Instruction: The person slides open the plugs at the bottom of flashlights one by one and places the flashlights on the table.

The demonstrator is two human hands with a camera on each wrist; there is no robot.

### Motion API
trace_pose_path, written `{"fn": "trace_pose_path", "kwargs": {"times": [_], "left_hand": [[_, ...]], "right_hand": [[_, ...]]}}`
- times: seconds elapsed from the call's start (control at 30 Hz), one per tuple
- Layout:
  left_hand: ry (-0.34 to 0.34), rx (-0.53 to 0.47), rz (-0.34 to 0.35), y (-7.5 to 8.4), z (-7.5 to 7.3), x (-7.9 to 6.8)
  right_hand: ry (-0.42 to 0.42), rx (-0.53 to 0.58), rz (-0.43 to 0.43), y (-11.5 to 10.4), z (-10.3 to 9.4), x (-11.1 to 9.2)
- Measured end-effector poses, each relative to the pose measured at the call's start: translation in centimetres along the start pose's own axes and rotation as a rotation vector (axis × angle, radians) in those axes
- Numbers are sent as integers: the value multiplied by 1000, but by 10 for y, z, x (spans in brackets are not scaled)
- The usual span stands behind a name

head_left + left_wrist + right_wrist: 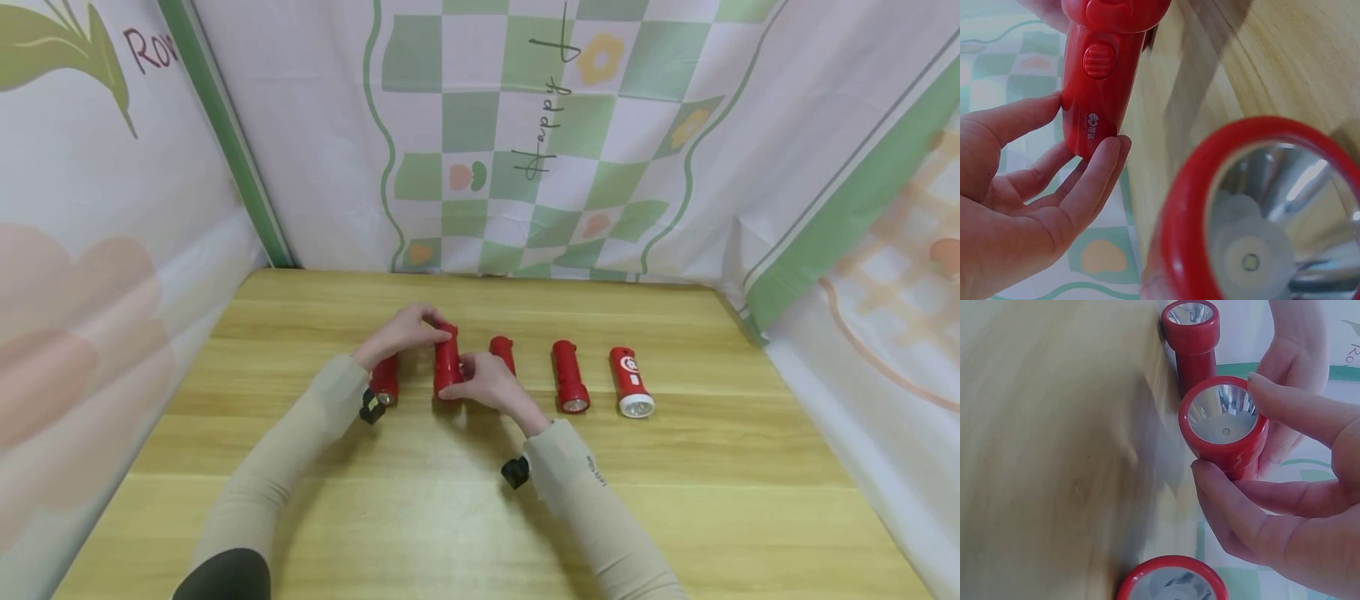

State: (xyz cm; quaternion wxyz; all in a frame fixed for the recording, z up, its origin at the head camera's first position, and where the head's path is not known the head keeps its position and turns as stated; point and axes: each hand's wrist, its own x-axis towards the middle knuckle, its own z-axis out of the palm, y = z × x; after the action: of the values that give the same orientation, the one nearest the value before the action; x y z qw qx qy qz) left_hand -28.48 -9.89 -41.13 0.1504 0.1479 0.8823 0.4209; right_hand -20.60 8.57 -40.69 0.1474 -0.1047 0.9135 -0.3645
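Observation:
Both hands hold one red flashlight [447,363] close over the table. My left hand [408,330] grips its tail end; in the left wrist view the thumb and fingers lie on either side of the barrel, below the ridged switch [1099,60]. At the lamp end, my right hand [491,382] pinches the rim between thumb and fingers, and the reflector [1222,415] shows in the right wrist view. Another red flashlight [386,382] lies under the left wrist, partly covered by that arm. To the right, a third red flashlight [503,350] is partly hidden behind the right hand.
Farther right on the wooden table [420,517] lie a red flashlight [570,373] and a red one with a white lamp ring [632,382], lamp ends toward me. Patterned cloth [495,125] hangs behind the table and along both sides.

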Motion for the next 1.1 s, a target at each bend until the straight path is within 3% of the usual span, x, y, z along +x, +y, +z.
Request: {"fn": "trace_pose_path", "kwargs": {"times": [0.3, 0.63, 0.97, 1.1], "left_hand": [[17, -77, 6, 8, -3, -3], [-26, -262, -24, 13, -1, -1], [30, -351, -45, 17, 0, -2], [54, -364, -39, 20, 1, -3]], "right_hand": [[14, 15, -13, -2, -5, 3], [13, 31, -39, -2, -11, 3], [3, 46, -56, -2, -16, 3], [36, 50, -73, -2, -18, 4]]}}
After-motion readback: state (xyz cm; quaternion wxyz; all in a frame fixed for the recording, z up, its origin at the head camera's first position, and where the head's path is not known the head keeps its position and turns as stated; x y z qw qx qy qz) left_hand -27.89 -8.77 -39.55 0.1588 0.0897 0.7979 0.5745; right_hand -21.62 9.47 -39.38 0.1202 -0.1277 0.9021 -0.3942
